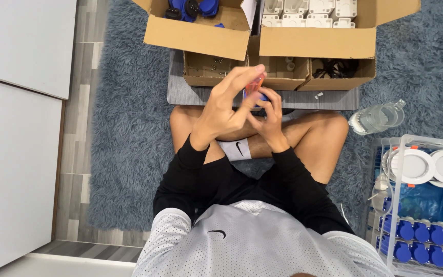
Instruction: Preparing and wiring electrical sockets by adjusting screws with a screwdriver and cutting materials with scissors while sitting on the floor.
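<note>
Pinching small orange-and-blue plastic part [255, 87], 2 hands.

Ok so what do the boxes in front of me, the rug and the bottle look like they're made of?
The boxes look like plain brown cardboard, matte, with folded flaps and raw edges. The rug looks like shaggy grey-blue pile, probably synthetic fibre, soft and tufted. The bottle, lying on its side, looks like clear thin plastic, glossy and see-through.

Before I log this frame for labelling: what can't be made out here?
Head view only:
- Orange part: mostly covered by the left hand and right hand; its kind is unclear.
- Blue parts and white parts: cut off by the top edge.
- Small pieces in the low boxes: too small.
- Clear bin: cut by the right edge.
</note>
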